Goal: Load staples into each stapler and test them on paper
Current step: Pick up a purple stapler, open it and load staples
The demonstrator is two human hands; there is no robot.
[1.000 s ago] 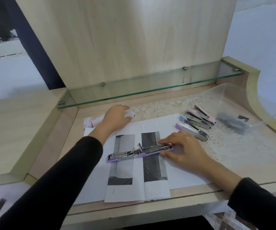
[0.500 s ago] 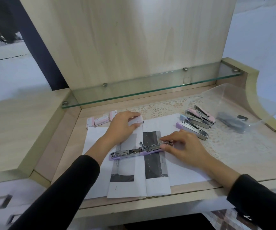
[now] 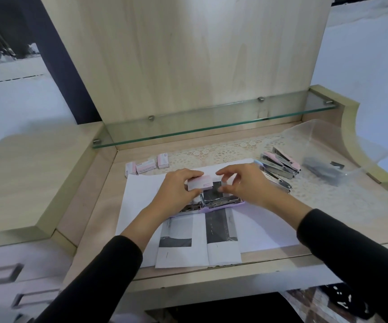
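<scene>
A person's left hand (image 3: pixel 176 190) grips a small pink-and-white cardboard staple box (image 3: pixel 200 183), lifted from the row at the back of the desk a second ago and now held above the opened lilac-and-chrome stapler (image 3: pixel 211 204), which lies flat across the printed white paper sheets (image 3: pixel 200 241). The right hand (image 3: pixel 241 183), which had been steadying the stapler, has come up to the box's end with thumb and forefinger narrowly parted and holding nothing, apparently to open it; loading looks imminent. Three more pink staple boxes (image 3: pixel 145 166) remain by the back edge; closed pink and lilac staplers (image 3: pixel 279 165) wait at right beside a clear plastic tub (image 3: pixel 323 136). The low glass shelf (image 3: pixel 211 127) limits headroom behind; the paper's near half lies open
</scene>
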